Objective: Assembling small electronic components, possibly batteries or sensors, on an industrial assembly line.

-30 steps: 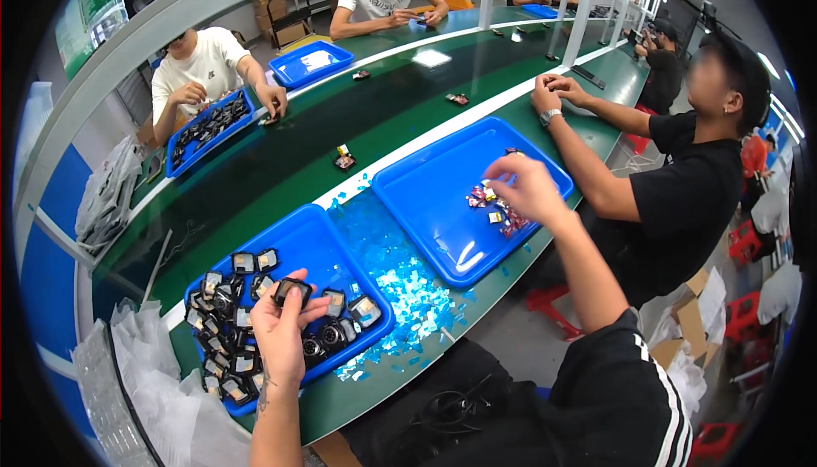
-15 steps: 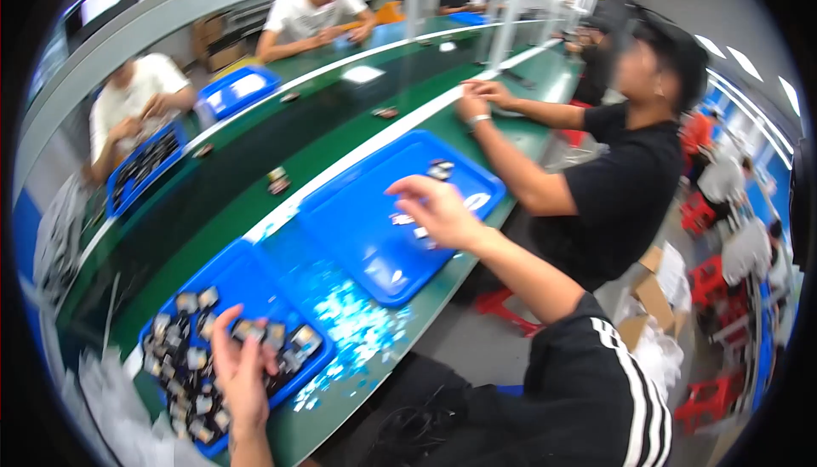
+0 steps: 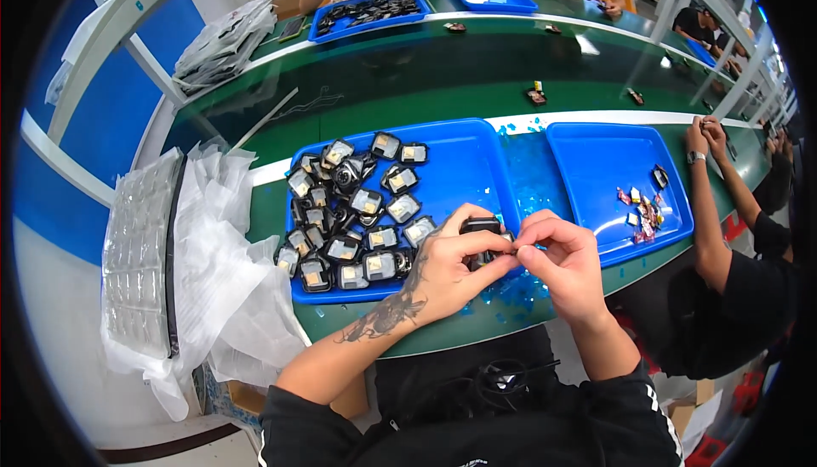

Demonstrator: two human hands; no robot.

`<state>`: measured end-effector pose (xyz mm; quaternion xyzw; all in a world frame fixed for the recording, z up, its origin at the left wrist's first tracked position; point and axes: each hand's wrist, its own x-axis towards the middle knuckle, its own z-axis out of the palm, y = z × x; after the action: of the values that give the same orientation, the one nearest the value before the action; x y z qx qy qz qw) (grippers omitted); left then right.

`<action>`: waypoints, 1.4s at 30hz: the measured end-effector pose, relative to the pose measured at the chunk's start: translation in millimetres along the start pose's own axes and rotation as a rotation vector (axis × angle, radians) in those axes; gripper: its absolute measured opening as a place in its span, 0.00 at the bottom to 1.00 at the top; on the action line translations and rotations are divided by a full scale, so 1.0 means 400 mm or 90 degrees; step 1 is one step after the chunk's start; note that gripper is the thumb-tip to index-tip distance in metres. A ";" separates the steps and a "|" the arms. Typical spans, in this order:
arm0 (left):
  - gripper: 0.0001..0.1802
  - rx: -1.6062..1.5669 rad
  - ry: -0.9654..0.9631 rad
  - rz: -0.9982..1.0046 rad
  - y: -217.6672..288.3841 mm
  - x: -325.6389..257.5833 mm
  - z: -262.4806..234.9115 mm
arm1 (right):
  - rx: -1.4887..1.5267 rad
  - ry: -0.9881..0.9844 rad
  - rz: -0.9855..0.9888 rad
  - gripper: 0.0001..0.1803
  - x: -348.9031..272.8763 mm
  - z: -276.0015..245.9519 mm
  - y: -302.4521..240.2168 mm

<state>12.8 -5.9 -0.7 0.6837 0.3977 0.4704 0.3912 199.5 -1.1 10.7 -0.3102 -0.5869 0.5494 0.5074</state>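
My left hand (image 3: 451,256) is closed around a small black plastic casing (image 3: 482,227) at the front right corner of a blue tray (image 3: 464,165). Against the casing's right edge, the fingertips of my right hand (image 3: 568,269) are pinched together, meeting my left thumb and forefinger. What they pinch is hidden. Many black casings (image 3: 366,203) with pale, clear-looking windows lie heaped in the left part of that tray. Bits of shiny blue film (image 3: 529,199) are scattered on the green table between this tray and a second one.
The second blue tray (image 3: 596,165) holds small coloured scraps (image 3: 644,216) and a black piece. White plastic bags (image 3: 225,250) and a clear moulded tray (image 3: 136,254) stand at left. Beyond runs a green conveyor (image 3: 391,101) with scattered parts. A co-worker's arm (image 3: 708,203) is at right; others sit opposite.
My hands, apart over the two trays before, have come together at a black casing. My right hand has left the second tray. The view has swung left.
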 end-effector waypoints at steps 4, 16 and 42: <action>0.08 0.039 0.033 0.049 -0.007 -0.009 -0.012 | 0.030 0.002 0.124 0.06 0.003 -0.003 -0.017; 0.08 0.212 -0.017 0.177 -0.016 -0.002 -0.010 | -0.174 -0.217 0.270 0.07 0.049 -0.069 -0.062; 0.11 0.336 0.042 0.311 -0.030 -0.004 0.010 | -0.381 -0.233 0.107 0.05 0.030 -0.057 -0.061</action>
<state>14.0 -3.6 -13.0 0.8204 0.3431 0.4528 0.0640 222.3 12.4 34.5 -0.3890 -0.7754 0.4394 0.2333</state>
